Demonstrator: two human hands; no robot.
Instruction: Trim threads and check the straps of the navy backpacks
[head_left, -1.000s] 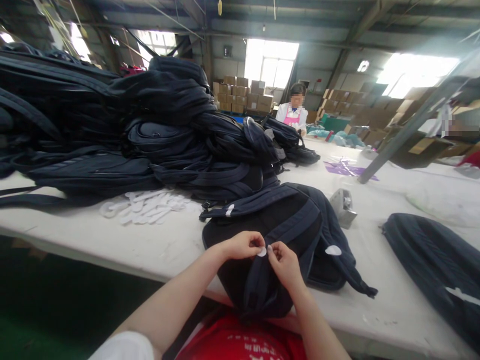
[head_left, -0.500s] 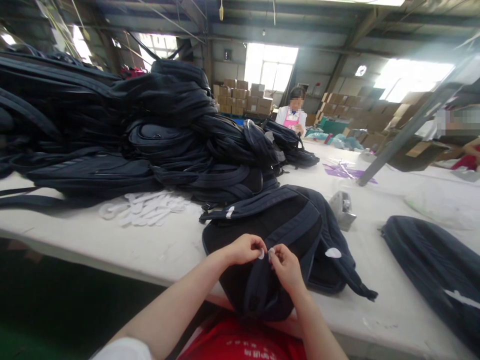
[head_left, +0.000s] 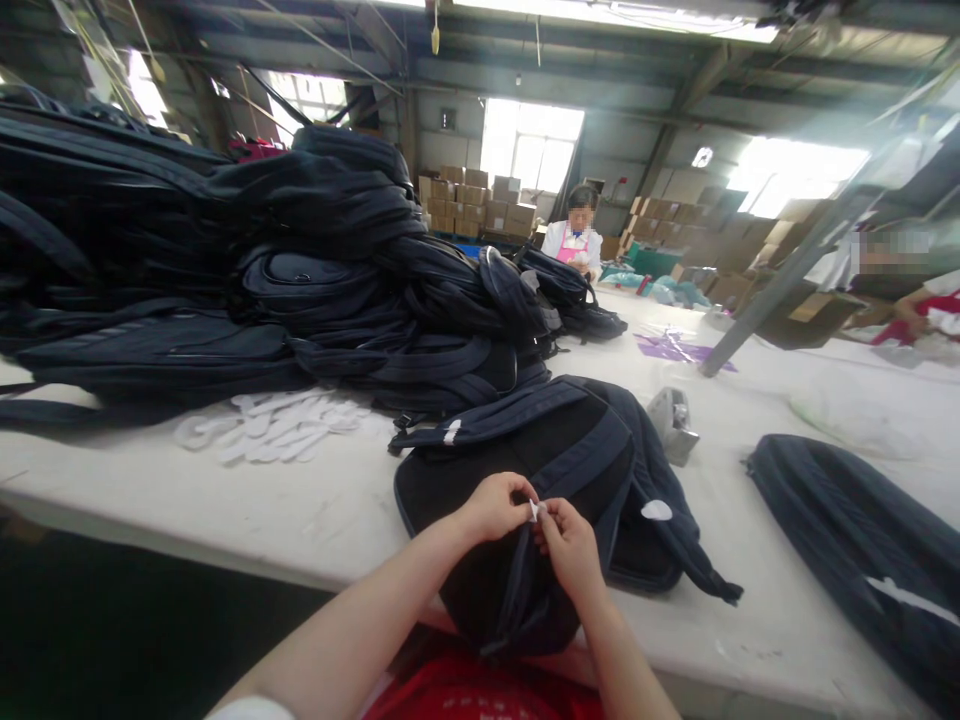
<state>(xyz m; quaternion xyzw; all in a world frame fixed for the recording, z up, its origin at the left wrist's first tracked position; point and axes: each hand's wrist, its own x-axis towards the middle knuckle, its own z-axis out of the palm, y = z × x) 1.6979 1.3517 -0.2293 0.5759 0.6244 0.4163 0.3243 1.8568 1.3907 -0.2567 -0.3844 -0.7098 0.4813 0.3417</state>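
Note:
A dark navy backpack [head_left: 487, 462] lies in front of me at the table edge, its straps facing up. Over its middle, my left hand [head_left: 496, 507] and my right hand [head_left: 573, 545] meet, thumbs and fingers pinched on a small white strip [head_left: 534, 511]. Fingers cover most of that strip, so I cannot tell whether it is fastened to the strap beneath. Another white piece [head_left: 452, 432] sits on the left shoulder strap, and a white oval piece [head_left: 657, 511] on the right one.
Left of the backpack lies a pile of white strips [head_left: 281, 425], before a large heap of navy backpacks [head_left: 322, 280]. To the right are a metal tape dispenser [head_left: 673, 425], a slanted pole [head_left: 780, 285] and another backpack [head_left: 847, 530]. A co-worker [head_left: 574, 240] stands across the table.
My two hands, slightly apart before with white showing at each set of fingertips, have come together at the white strip. The whole view has shifted a little.

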